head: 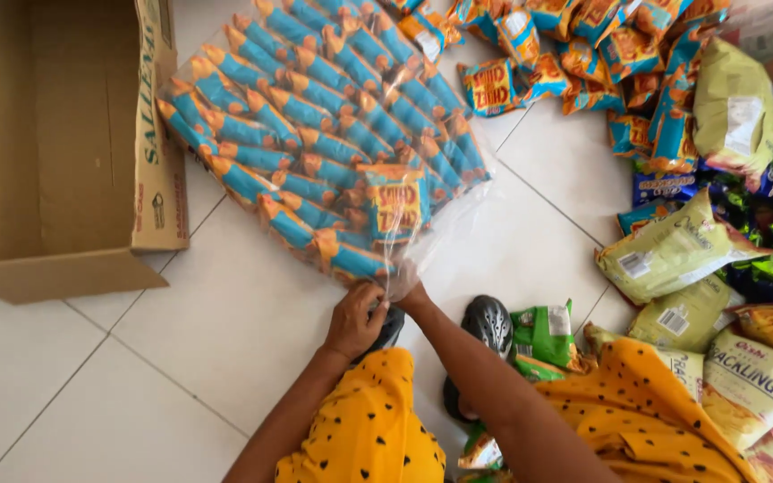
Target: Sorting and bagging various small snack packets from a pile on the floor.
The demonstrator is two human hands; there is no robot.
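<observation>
A big clear plastic bag (333,134) packed with several blue-and-orange snack packets lies on the white tiled floor ahead of me. My left hand (355,319) is closed on the bag's loose near end. My right hand (411,295) pinches the same gathered plastic right beside it; most of that hand is hidden behind the left one. Both forearms reach out from yellow dotted sleeves at the bottom of the view.
An open brown cardboard box (64,143) lies at the left. Loose orange-and-blue snack packets (583,54) spread across the top right. Pale green and yellow snack bags (673,255) pile up at the right. A grey shoe (487,324) and a green packet (543,335) sit by my right arm.
</observation>
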